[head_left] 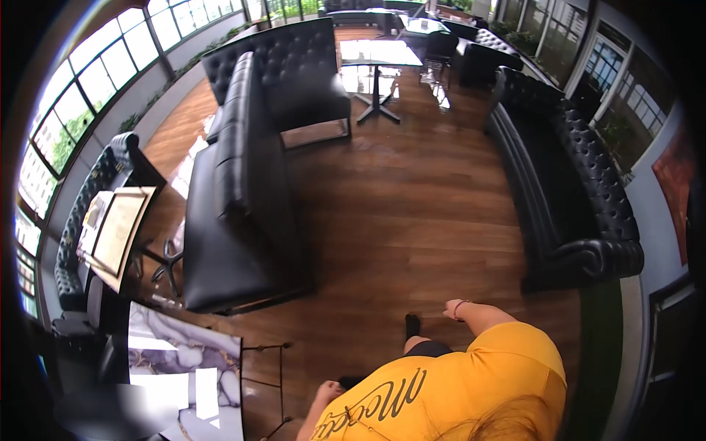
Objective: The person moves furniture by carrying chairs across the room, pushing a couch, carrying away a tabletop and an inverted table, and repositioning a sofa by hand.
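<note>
My right hand (452, 309), with a thin bracelet at the wrist, is stretched forward over the wood floor; its fingers are curled in and nothing shows in them. Lower and to the left, my left hand (329, 389) hangs beside my yellow shirt (448, 389), fingers folded, with no object visible. A dark shoe (412, 325) shows between the hands. Nearest to my left hand is a thin dark metal frame (282, 382), beside a marble-patterned table (184, 367). Neither hand touches furniture.
Black padded benches (243, 184) stand back to back at the left of the wood floor (397, 198). A long tufted sofa (566, 176) lines the right side. Ahead is a pedestal table (379, 53) with a chair (440, 48). Another table (118, 228) stands by the left windows.
</note>
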